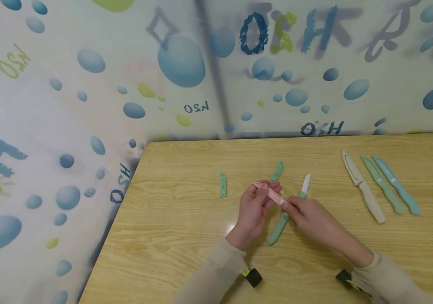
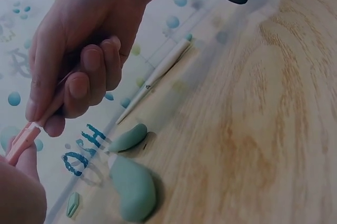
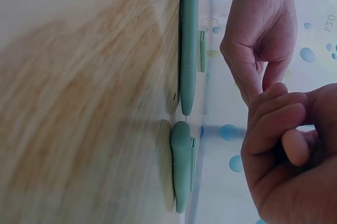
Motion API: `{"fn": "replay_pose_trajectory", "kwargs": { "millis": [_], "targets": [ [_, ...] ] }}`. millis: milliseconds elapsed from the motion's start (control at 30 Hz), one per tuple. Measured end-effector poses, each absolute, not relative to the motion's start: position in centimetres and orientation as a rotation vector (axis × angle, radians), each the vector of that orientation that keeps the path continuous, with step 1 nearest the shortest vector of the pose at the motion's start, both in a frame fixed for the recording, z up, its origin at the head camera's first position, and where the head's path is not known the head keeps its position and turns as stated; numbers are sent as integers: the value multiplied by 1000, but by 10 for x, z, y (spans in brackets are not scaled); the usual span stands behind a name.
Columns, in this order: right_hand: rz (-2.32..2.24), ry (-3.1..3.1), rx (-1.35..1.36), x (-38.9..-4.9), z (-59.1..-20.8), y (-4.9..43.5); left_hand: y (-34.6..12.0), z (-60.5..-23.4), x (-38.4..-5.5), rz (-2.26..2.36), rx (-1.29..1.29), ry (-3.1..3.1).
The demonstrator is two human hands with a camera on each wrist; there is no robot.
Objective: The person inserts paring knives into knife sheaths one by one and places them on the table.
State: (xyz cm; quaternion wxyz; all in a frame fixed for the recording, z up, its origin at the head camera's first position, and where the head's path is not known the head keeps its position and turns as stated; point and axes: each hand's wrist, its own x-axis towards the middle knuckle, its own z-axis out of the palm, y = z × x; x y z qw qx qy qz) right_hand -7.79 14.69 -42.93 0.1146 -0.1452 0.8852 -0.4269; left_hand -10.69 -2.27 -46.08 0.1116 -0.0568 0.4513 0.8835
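Fingers and thumb of my left hand (image 1: 252,211) pinch a pink knife sheath (image 1: 273,195) in the head view. My right hand (image 1: 307,215) grips the pink knife by its handle, most of which the fingers hide. A short white stretch (image 2: 36,125) shows between handle and sheath in the left wrist view. Below the hands lie two green-handled knives: one green handle (image 1: 278,230) points toward me, and a bare white blade (image 1: 306,183) shows beyond my right hand. A green sheath (image 1: 277,171) lies just behind my left hand, another green sheath (image 1: 223,184) farther left.
On the right of the wooden table (image 1: 163,236) lie a sheathed cream knife (image 1: 368,198), a sheathed green knife (image 1: 387,192) and a sheathed blue knife (image 1: 400,188), side by side. A patterned wall covering (image 1: 209,84) rises behind the table's far edge.
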Motion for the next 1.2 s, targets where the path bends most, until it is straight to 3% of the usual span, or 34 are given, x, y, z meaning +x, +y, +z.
{"fn": "replay_pose_trajectory", "kwargs": {
  "millis": [267,733,1200],
  "targets": [
    [-1220,2678,-459,-80,-429,147,-26,-456,-106,2585,-225,1325],
    [-738,3162,-583,-74,-432,150,-24,-458,-107,2598,-255,1287],
    [-726,3144,-419,-72,-417,197,-56,-454,-117,2545,-215,1242]
  ]
}}
